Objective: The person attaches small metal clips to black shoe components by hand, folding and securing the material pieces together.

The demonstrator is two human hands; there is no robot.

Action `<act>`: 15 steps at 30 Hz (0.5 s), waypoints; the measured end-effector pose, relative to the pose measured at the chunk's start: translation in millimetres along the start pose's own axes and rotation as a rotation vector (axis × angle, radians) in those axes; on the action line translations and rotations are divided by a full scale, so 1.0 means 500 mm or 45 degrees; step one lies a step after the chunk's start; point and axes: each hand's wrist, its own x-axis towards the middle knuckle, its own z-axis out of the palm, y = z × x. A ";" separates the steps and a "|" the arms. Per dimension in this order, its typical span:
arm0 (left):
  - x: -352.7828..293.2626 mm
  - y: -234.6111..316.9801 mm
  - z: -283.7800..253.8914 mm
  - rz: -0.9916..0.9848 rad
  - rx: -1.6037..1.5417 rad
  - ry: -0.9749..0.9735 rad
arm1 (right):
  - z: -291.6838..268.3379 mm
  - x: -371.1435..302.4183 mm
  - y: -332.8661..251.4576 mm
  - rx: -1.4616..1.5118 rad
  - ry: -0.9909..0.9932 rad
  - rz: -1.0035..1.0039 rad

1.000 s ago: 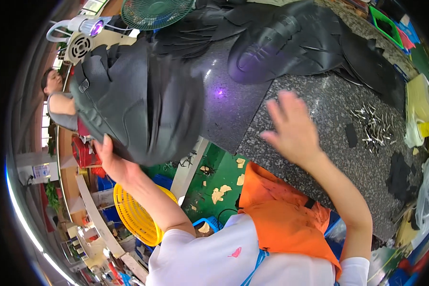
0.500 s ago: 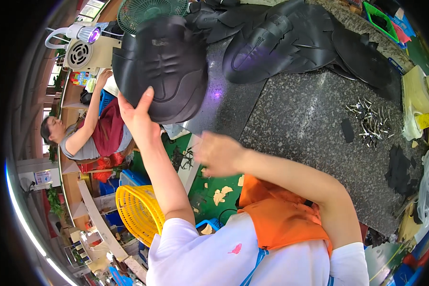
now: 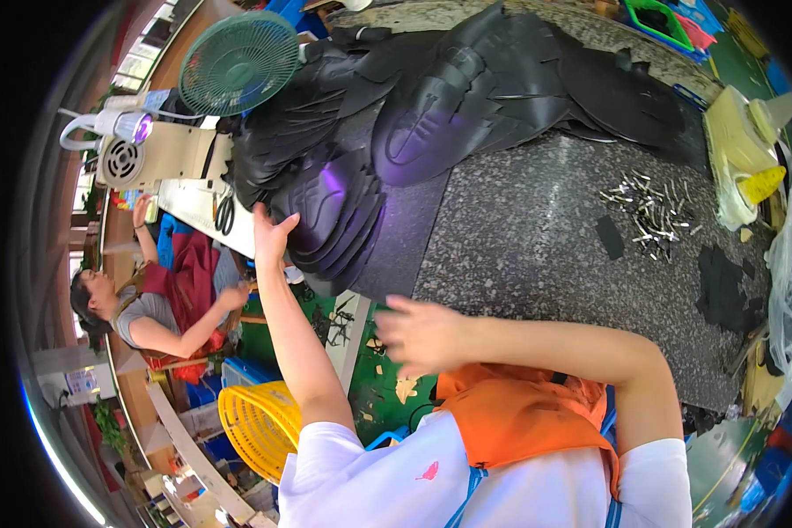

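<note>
Workbench: speckled dark stone top (image 3: 554, 238), crowded at its far side with black moulded sheets.
Left hand (image 3: 273, 236): fingers spread wide, palm pressed flat on the near-left edge of the stack of black pieces (image 3: 334, 207); gripping nothing.
Right hand (image 3: 418, 334): fingers loosely open and blurred, holding nothing, hovering off the table's near edge.
Stack: lies on the table's left corner, beside the larger black pile (image 3: 466, 97).
Progress: stack seems set down; squaring it probably remains.
Surroundings: green fan (image 3: 238, 62) far left, metal clips (image 3: 647, 211) right, yellow basket (image 3: 255, 427) below.
</note>
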 end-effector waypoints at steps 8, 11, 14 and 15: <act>0.103 0.273 0.340 1.095 0.433 -0.269 | -0.204 -0.146 -0.026 -0.326 0.238 0.859; 0.143 0.336 0.363 0.901 0.651 -0.502 | -0.279 -0.281 -0.012 -0.761 0.315 1.433; 0.141 0.349 0.361 0.774 0.564 -0.638 | -0.314 -0.331 -0.026 -0.669 0.294 1.735; 0.143 0.341 0.353 0.775 0.569 -0.638 | -0.319 -0.336 -0.025 -0.548 0.302 1.788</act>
